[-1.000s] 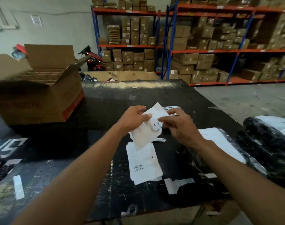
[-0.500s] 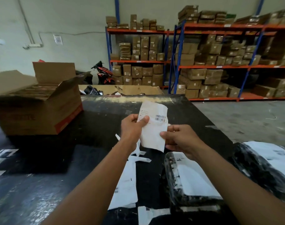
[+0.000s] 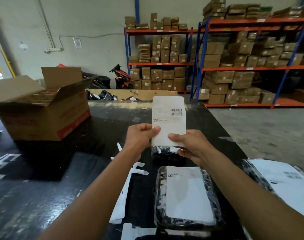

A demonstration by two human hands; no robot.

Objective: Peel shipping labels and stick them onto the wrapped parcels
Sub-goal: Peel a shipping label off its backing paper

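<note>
Now the left hand (image 3: pixel 139 135) and right hand (image 3: pixel 191 144) each pinch the shipping label (image 3: pixel 168 118) upright — I'd split a corner cleanly, then smooth it flat onto the dark parcel (image 3: pixel 165 154) just below.

The shipping label (image 3: pixel 168 122) has turned upright and risen higher.

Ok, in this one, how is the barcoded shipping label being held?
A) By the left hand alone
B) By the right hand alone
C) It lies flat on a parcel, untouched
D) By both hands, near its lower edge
D: the left hand and the right hand each pinch the lower part of the shipping label, which stands upright between them.
</note>
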